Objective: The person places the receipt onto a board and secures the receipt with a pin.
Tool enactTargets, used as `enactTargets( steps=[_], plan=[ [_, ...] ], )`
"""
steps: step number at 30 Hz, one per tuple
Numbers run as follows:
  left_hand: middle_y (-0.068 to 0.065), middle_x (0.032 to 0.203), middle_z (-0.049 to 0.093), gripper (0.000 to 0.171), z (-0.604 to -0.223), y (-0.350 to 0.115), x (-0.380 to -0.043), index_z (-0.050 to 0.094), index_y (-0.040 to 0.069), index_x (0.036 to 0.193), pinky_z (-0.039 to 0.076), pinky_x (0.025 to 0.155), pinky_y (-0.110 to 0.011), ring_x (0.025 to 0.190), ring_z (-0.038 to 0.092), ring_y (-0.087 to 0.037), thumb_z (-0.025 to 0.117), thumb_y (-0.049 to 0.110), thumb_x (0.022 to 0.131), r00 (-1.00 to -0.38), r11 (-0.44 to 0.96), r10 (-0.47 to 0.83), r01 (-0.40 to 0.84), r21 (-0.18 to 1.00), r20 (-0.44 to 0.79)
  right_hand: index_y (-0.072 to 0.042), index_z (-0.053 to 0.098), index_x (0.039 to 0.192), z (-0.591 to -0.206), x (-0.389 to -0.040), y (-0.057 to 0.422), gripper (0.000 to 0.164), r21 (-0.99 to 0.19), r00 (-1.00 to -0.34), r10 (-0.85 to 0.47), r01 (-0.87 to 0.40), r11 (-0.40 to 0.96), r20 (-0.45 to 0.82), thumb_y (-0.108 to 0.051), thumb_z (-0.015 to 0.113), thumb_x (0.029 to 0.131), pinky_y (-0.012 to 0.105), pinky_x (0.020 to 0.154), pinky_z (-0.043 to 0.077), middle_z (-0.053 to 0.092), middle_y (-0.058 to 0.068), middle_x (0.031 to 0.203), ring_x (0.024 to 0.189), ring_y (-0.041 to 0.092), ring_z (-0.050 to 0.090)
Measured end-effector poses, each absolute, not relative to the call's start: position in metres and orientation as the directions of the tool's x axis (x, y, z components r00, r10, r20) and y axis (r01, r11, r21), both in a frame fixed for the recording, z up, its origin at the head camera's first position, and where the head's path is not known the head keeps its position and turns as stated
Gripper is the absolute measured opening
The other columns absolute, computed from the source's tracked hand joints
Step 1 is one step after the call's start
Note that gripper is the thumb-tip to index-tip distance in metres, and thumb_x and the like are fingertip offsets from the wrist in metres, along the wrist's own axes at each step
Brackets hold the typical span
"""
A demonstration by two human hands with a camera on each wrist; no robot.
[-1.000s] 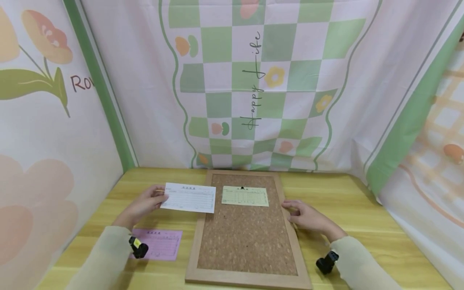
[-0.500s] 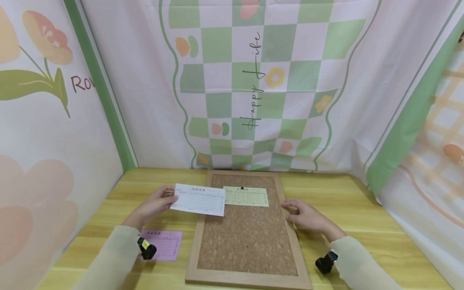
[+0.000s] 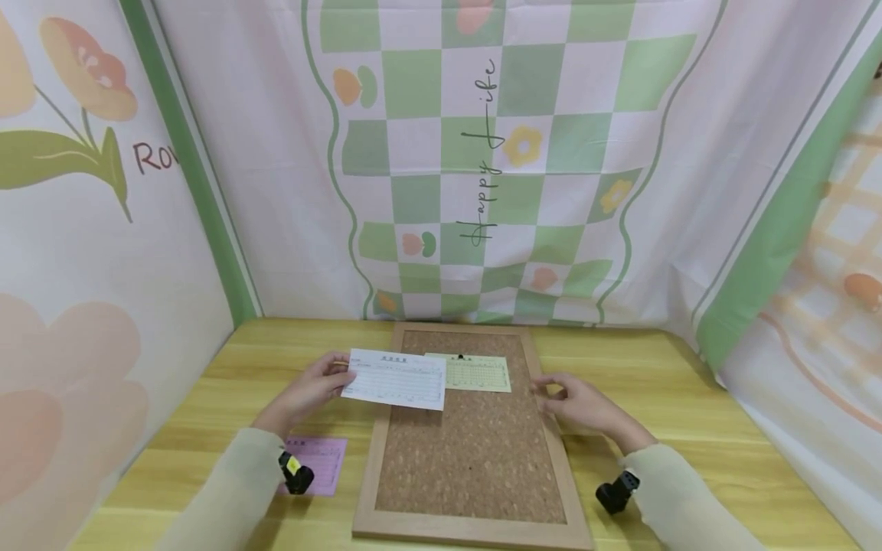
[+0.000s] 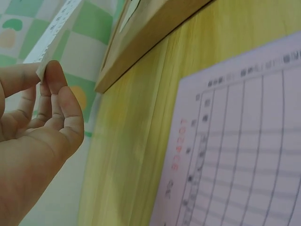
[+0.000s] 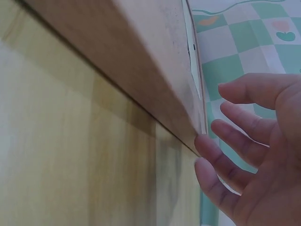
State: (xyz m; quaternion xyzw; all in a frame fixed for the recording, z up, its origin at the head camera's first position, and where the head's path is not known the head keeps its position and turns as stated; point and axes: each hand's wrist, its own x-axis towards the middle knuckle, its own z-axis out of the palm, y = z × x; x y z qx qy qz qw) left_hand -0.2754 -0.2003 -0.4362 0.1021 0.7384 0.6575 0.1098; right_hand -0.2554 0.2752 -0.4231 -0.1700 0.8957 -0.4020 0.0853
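Observation:
My left hand (image 3: 313, 390) pinches the left edge of a white printed form (image 3: 396, 380) between thumb and fingers; the left wrist view shows the sheet's edge in that pinch. The form hangs over the upper left of a framed cork board (image 3: 468, 459) and overlaps a pale green form (image 3: 485, 375) in the head view. A black pin (image 3: 461, 357) sits at the green form's top edge. At the board's right frame is my right hand (image 3: 579, 402), fingers loosely bent and holding nothing, its fingertips (image 5: 202, 141) right at the wooden side.
A pink form (image 3: 324, 463) lies on the wooden table (image 3: 689, 428) left of the board, partly hidden by the left wrist and its camera (image 3: 296, 474). Behind the table hangs a checked green and white curtain (image 3: 475, 176).
My left hand has carried the white form to the right, from the board's left frame until it covers the left part of the green form. The right hand has shifted slightly.

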Motion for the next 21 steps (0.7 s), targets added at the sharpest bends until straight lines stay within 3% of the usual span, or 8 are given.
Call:
enactTargets(
  steps=[6,15,21],
  plan=[
    [-0.02,0.123,0.058,0.033,-0.435,-0.189,-0.274,0.044,-0.005,0.131,0.052,0.086,-0.028,0.102,0.064,-0.021,0.054,0.006,0.103,-0.949,0.109,0.314,0.009,0.994,-0.026,0.004,0.053,0.139,-0.419,-0.254,0.27,0.044,-0.752,-0.932,-0.361,-0.234,0.616,-0.006,-0.014,0.062,0.1,0.037,0.074,0.051,0.054,0.025,0.136,0.104,0.03,0.058],
    [-0.02,0.121,0.06,0.032,-0.438,-0.17,-0.274,0.045,-0.006,0.13,0.051,0.084,-0.029,0.101,0.064,-0.021,0.055,0.007,0.102,-0.945,0.099,0.328,0.024,0.995,-0.01,0.006,0.056,0.133,-0.414,-0.257,0.252,0.038,-0.731,-0.893,-0.446,-0.343,0.59,0.059,-0.016,0.057,0.103,0.043,0.088,0.051,0.064,0.02,0.122,0.109,0.032,0.06],
    [-0.017,0.12,0.06,0.03,-0.442,-0.161,-0.272,0.047,-0.003,0.128,0.05,0.082,-0.03,0.1,0.063,-0.021,0.056,0.009,0.102,-0.94,0.108,0.342,0.023,0.994,-0.016,0.004,0.059,0.132,-0.413,-0.259,0.238,0.039,-0.732,-0.889,-0.457,-0.335,0.594,0.036,-0.022,0.059,0.102,0.041,0.082,0.053,0.066,0.013,0.112,0.1,0.027,0.063]
  ],
)
